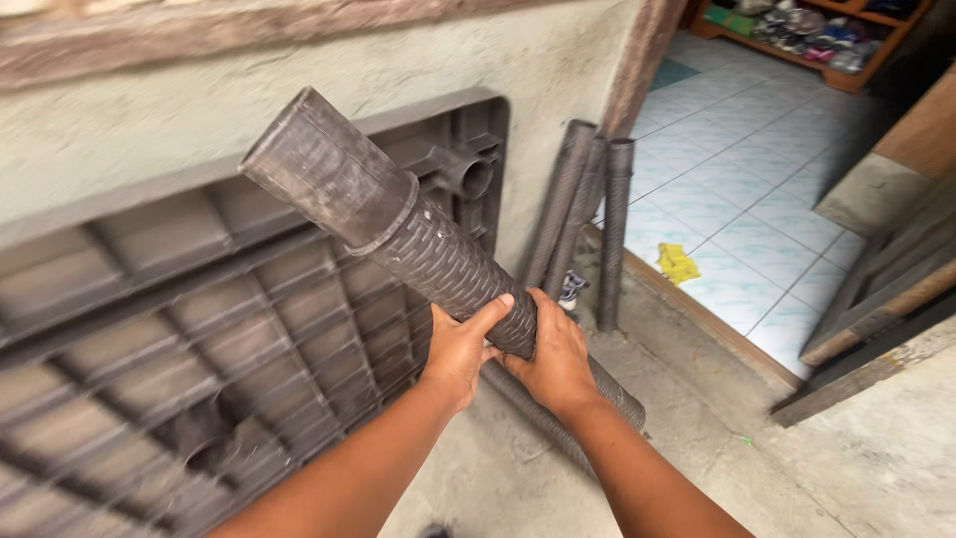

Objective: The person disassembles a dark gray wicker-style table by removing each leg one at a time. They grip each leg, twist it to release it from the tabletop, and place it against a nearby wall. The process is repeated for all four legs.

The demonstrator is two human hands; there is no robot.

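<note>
**Two hands around one dark tube**

Here, both arms reach up from the bottom of the frame and meet in the middle. The left hand (460,351) and the right hand (554,357) sit side by side, almost touching, and both are wrapped tight around a long dark plastic tube (398,227). The left thumb lies across the top of the tube. The tube slants from the lower middle up to the upper left, with its open, smooth end high and its woven-pattern part in the hands. A second tube (533,413) lies under it near the floor, partly hidden by the hands.

Behind the tube, filling the left side, a big dark plastic panel (179,329) with ribs leans on the rough wall (299,90). One round socket (476,177) shows at its upper right corner.

Three more tubes (597,219) stand against the wall, right of the panel. So five tubes show in all.

At the upper right is a tiled floor (757,169) with one yellow scrap (678,264) on it. A shelf of shoes (817,40) sits in the top right corner.
</note>
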